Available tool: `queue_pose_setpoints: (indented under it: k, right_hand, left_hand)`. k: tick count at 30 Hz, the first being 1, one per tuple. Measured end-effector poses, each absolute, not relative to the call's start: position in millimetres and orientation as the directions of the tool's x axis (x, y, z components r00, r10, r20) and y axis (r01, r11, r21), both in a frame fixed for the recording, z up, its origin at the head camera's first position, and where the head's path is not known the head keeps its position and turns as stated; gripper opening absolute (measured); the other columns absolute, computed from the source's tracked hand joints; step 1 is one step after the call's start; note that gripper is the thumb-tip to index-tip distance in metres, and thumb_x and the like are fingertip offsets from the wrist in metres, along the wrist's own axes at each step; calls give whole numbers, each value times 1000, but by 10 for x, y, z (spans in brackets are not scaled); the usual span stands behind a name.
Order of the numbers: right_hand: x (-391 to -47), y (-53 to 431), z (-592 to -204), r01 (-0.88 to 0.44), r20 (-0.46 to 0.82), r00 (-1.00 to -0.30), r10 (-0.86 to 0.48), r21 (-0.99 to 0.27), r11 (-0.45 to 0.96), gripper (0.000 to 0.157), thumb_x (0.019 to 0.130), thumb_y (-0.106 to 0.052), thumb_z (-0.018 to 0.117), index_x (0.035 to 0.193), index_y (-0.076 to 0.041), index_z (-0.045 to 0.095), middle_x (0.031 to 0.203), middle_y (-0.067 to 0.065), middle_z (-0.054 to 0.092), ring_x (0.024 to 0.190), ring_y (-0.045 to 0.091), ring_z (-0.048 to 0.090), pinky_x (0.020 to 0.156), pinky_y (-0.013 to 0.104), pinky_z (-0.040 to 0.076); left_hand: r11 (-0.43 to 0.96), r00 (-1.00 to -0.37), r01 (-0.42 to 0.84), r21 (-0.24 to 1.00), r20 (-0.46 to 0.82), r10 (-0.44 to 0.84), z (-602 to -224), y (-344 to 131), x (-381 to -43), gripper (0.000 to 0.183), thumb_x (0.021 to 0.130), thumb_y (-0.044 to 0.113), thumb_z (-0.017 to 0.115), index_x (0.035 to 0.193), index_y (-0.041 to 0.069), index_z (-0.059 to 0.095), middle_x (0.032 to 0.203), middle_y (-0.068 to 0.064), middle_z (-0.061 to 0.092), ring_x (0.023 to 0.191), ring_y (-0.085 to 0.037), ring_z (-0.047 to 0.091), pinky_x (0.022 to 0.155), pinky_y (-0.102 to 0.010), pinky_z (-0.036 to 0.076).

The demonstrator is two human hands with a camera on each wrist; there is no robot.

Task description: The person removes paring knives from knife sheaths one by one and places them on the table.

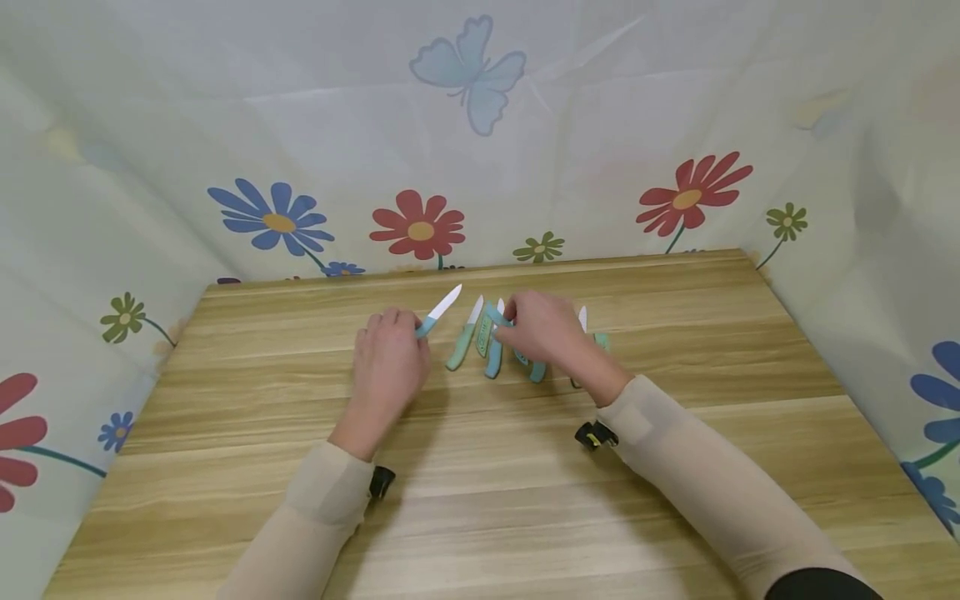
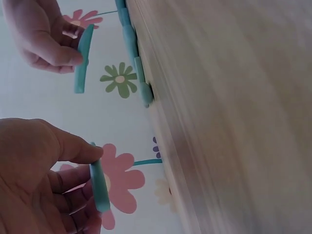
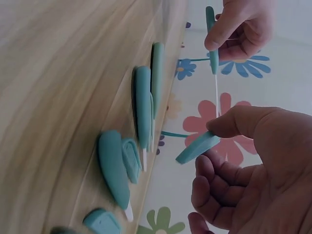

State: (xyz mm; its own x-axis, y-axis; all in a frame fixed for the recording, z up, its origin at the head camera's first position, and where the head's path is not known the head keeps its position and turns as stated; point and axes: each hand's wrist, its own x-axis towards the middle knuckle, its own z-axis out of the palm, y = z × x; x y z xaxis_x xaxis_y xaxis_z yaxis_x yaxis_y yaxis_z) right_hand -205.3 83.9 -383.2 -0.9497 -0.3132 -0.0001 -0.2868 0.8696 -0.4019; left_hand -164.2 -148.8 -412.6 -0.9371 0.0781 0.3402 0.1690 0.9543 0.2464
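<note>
My left hand [image 1: 390, 358] pinches the blue handle of a small paring knife [image 1: 444, 307], its pale blade pointing up and right. My right hand [image 1: 543, 325] pinches a blue blade sheath [image 3: 197, 147] between thumb and fingers. In the right wrist view the blade tip comes close to the sheath; whether they touch cannot be told. Below the hands lie a green-handled knife [image 1: 463, 337], a green sheath [image 1: 483, 336] and a blue-handled knife [image 1: 492, 358]. Another blue handle [image 1: 537, 372] is partly hidden by my right hand.
Right of my right wrist, a knife blade [image 1: 582, 317] and a green piece [image 1: 602, 340] show on the wooden table [image 1: 480, 500]. A flower-printed curtain [image 1: 330, 150] hangs behind the table's far edge. Black wrist cameras sit under both cuffs.
</note>
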Motion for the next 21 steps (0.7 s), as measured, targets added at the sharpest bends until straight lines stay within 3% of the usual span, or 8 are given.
queue_pose_setpoints:
  k: [3, 5, 6, 9, 11, 13, 17, 21]
  right_hand:
    - [-2128, 756, -3827, -233, -62, -956, -287, -435, 870, 16, 91, -30, 64, 90, -14, 70, 71, -6, 62, 61, 12, 55, 55, 29, 45]
    - [-2176, 694, -3824, -199, -106, -957, -270, -438, 876, 21, 91, -31, 64, 75, -17, 62, 62, -8, 51, 55, 10, 45, 52, 27, 35]
    - [-2198, 661, -3820, -185, -124, -957, -261, -433, 882, 28, 91, -34, 64, 69, -19, 57, 59, -9, 46, 54, 11, 41, 53, 27, 32]
    - [-2239, 556, -3798, -147, -158, -961, -227, -405, 902, 41, 91, -40, 64, 58, -20, 50, 58, -6, 43, 68, 18, 45, 74, 39, 43]
    - [-2250, 484, -3778, -121, -168, -965, -201, -393, 911, 43, 92, -46, 65, 59, -19, 55, 69, -3, 54, 91, 26, 53, 97, 54, 41]
    - [-2261, 415, -3770, -107, -173, -968, -183, -376, 921, 42, 92, -49, 64, 64, -17, 62, 89, 3, 63, 114, 32, 51, 110, 65, 28]
    - [-2285, 287, -3787, -95, -188, -968, -169, -347, 933, 41, 92, -51, 63, 72, -15, 66, 118, 11, 60, 125, 36, 44, 105, 59, 29]
    - [-2305, 162, -3814, -93, -187, -969, -163, -337, 937, 41, 93, -51, 63, 72, -15, 66, 125, 15, 58, 121, 36, 42, 101, 55, 29]
  left_hand:
    - [955, -945, 148, 257, 320, 61, -4135, -1508, -1673, 16, 98, 12, 70, 107, -1, 68, 97, -13, 63, 88, -35, 58, 75, -47, 49]
    - [955, -951, 135, 263, 306, 50, -4141, -1521, -1695, 16, 98, 13, 70, 107, 0, 68, 97, -13, 64, 89, -35, 58, 76, -48, 49]
    - [955, -954, 129, 267, 298, 46, -4145, -1528, -1706, 17, 98, 13, 70, 107, 0, 68, 97, -14, 64, 89, -35, 59, 76, -48, 49]
    - [955, -961, 107, 276, 274, 28, -4151, -1549, -1738, 17, 98, 14, 69, 106, -1, 68, 97, -13, 64, 89, -35, 59, 77, -50, 50]
    - [957, -967, 89, 277, 256, 16, -4155, -1562, -1759, 17, 98, 14, 66, 105, -1, 68, 96, -14, 63, 90, -35, 59, 77, -51, 49]
    - [958, -971, 70, 278, 240, 1, -4155, -1571, -1780, 17, 97, 15, 64, 102, -1, 67, 95, -14, 62, 90, -36, 58, 79, -52, 49]
    - [962, -977, 29, 273, 211, -30, -4155, -1588, -1822, 19, 98, 17, 63, 97, -1, 64, 96, -16, 59, 94, -38, 57, 83, -54, 47]
    - [964, -982, 0, 265, 184, -51, -4165, -1603, -1878, 20, 98, 19, 63, 94, -1, 62, 98, -17, 60, 98, -40, 57, 87, -55, 46]
